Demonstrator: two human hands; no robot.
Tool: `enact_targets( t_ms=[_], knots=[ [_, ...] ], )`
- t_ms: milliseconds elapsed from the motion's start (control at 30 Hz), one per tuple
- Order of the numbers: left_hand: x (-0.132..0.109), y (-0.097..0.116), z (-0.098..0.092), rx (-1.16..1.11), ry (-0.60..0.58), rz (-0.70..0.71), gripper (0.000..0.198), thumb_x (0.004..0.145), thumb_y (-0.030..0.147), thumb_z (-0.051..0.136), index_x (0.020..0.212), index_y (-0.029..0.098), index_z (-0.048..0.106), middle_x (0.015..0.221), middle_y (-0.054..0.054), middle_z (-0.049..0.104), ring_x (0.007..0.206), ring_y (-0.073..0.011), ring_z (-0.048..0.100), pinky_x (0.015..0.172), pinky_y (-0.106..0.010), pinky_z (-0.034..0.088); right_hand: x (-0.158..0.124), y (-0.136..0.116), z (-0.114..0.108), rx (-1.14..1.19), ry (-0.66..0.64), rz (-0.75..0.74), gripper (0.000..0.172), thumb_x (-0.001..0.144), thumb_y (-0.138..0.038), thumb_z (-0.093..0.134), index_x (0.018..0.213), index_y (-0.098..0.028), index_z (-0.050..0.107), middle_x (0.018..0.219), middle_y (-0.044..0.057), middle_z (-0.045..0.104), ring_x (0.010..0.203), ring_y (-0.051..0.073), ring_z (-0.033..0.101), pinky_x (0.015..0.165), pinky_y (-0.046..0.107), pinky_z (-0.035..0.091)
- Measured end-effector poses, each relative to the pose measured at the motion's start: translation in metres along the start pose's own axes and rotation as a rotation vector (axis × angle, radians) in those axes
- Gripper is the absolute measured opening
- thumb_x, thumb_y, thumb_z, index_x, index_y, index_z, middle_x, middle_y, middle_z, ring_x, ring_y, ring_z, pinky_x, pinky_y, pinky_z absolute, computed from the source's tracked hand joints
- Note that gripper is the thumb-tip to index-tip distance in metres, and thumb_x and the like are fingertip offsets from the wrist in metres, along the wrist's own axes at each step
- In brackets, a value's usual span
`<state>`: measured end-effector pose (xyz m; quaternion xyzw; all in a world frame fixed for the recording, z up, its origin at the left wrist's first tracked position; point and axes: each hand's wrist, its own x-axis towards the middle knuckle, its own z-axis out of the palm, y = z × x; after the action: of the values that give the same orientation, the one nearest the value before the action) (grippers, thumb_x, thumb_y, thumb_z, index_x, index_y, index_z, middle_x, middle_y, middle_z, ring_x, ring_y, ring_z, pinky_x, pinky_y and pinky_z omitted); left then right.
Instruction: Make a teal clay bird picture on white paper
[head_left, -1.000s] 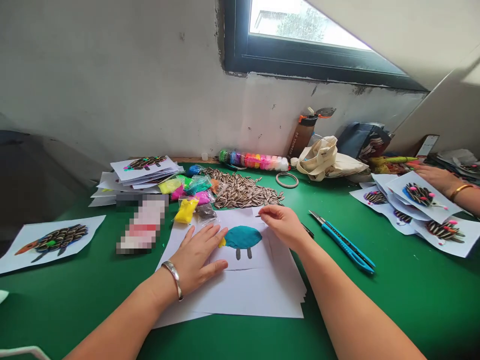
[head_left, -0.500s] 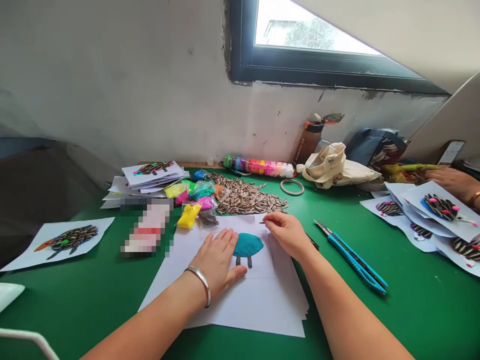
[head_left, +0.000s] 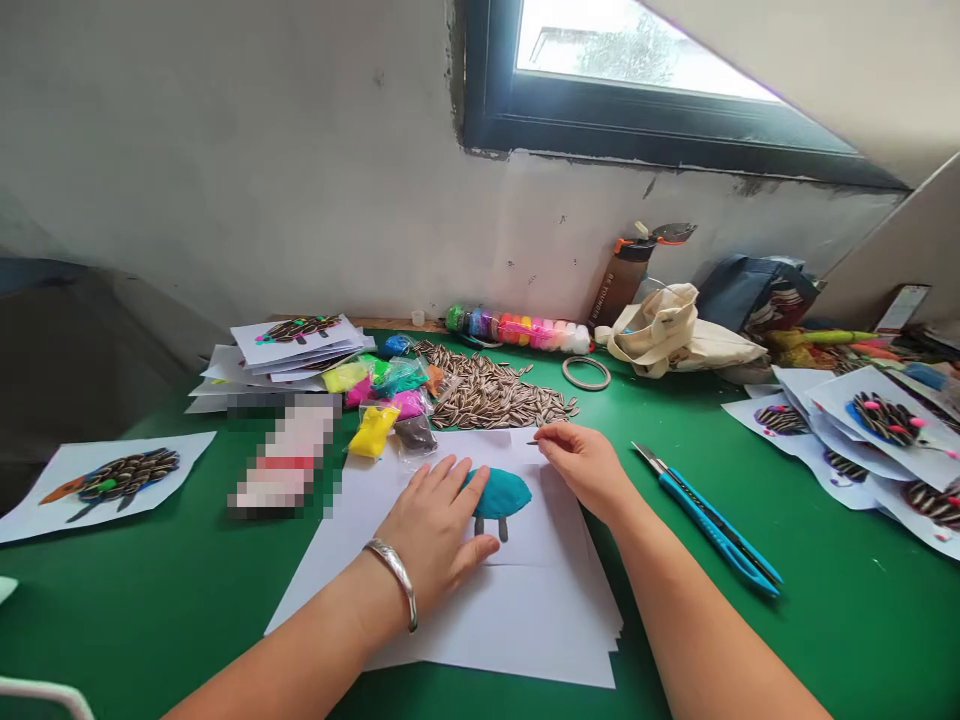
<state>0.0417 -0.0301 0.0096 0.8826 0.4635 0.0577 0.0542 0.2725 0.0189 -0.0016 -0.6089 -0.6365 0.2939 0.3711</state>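
My left hand (head_left: 442, 525) lies flat with its fingers spread on a stack of white paper (head_left: 517, 620). Its fingertips and thumb are beside a flat blue clay oval (head_left: 501, 494), partly covering its left end. Two short grey clay legs (head_left: 503, 529) extend below the oval. Above and right of it, my right hand (head_left: 581, 465) is closed in a pinch at the paper's upper right. A thin dark piece (head_left: 534, 442) sticks out of its fingertips, too small to name. A heap of striped sunflower seeds (head_left: 499, 390) sits behind the paper.
Bagged coloured clay (head_left: 373, 432) is left of the seeds. A blue utility knife (head_left: 712, 520) lies right of my right forearm. Seed pictures (head_left: 120, 480) lie at left, with more pictures (head_left: 885, 415) at right. A bottle (head_left: 622, 280) and cloth bag (head_left: 664, 330) stand behind.
The view has shifted slightly. Both my hands keep nearly the same places, left flat and right pinching. Another person's hand at the far right has gone out of view.
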Motion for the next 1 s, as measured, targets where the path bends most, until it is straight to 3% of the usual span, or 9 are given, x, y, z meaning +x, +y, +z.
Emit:
enact_targets(
  t_ms=[133,233,300,367,567,833,1000],
  knots=[
    [0.010,-0.019,-0.025,0.014,0.160,-0.006,0.033,0.091,0.031,0.048,0.118,0.018,0.063,0.123,-0.010,0.065,0.121,-0.0302,0.052,0.105,-0.047,0.040,0.000,0.002,0.004,-0.067,-0.008,-0.024,0.022,0.079,-0.031,0.052,0.084,-0.022,0.072,0.083,0.004,0.072,0.077,0.020,0.064,0.071,0.031,0.047],
    [0.019,-0.048,-0.039,0.062,0.249,-0.185,0.033,0.092,0.030,0.042,0.109,0.017,0.067,0.115,-0.010,0.068,0.115,-0.0293,0.056,0.104,-0.046,0.042,0.001,0.003,0.008,-0.114,-0.023,-0.045,0.023,0.079,-0.029,0.052,0.085,-0.024,0.073,0.085,0.004,0.073,0.080,0.021,0.065,0.073,0.032,0.047],
    [0.024,-0.065,-0.041,0.088,0.251,-0.321,0.035,0.092,0.031,0.041,0.109,0.016,0.068,0.116,-0.012,0.067,0.116,-0.0307,0.056,0.102,-0.046,0.044,0.002,0.003,0.010,-0.144,-0.037,-0.063,0.023,0.079,-0.027,0.052,0.084,-0.025,0.074,0.086,0.004,0.073,0.082,0.022,0.065,0.075,0.032,0.047],
    [0.026,-0.074,-0.038,0.097,0.215,-0.344,0.035,0.090,0.033,0.043,0.111,0.017,0.067,0.121,-0.011,0.065,0.120,-0.0313,0.052,0.104,-0.046,0.041,0.003,0.004,0.012,-0.175,-0.053,-0.080,0.023,0.080,-0.026,0.051,0.082,-0.025,0.075,0.086,0.004,0.074,0.083,0.022,0.066,0.076,0.032,0.047],
    [0.031,-0.071,-0.025,0.081,0.082,-0.205,0.033,0.090,0.031,0.043,0.108,0.021,0.068,0.122,-0.009,0.064,0.124,-0.0313,0.048,0.103,-0.050,0.039,0.002,0.002,0.012,-0.243,-0.092,-0.107,0.025,0.081,-0.021,0.049,0.082,-0.024,0.075,0.088,0.005,0.073,0.084,0.022,0.064,0.075,0.031,0.045],
    [0.032,-0.065,-0.023,0.167,0.070,-0.194,0.034,0.086,0.033,0.052,0.117,0.023,0.063,0.127,-0.011,0.060,0.122,-0.0315,0.049,0.100,-0.049,0.038,0.000,-0.005,0.011,-0.295,-0.120,-0.110,0.025,0.082,-0.021,0.049,0.082,-0.023,0.074,0.084,0.005,0.070,0.081,0.021,0.061,0.073,0.030,0.043],
    [0.035,-0.065,-0.022,0.183,0.131,-0.164,0.024,0.088,0.026,0.050,0.100,0.020,0.069,0.111,-0.010,0.067,0.107,-0.0293,0.059,0.092,-0.047,0.043,0.000,-0.008,0.010,-0.301,-0.108,-0.090,0.025,0.083,-0.023,0.048,0.085,-0.022,0.073,0.084,0.004,0.070,0.081,0.020,0.061,0.072,0.029,0.042]
  ],
)
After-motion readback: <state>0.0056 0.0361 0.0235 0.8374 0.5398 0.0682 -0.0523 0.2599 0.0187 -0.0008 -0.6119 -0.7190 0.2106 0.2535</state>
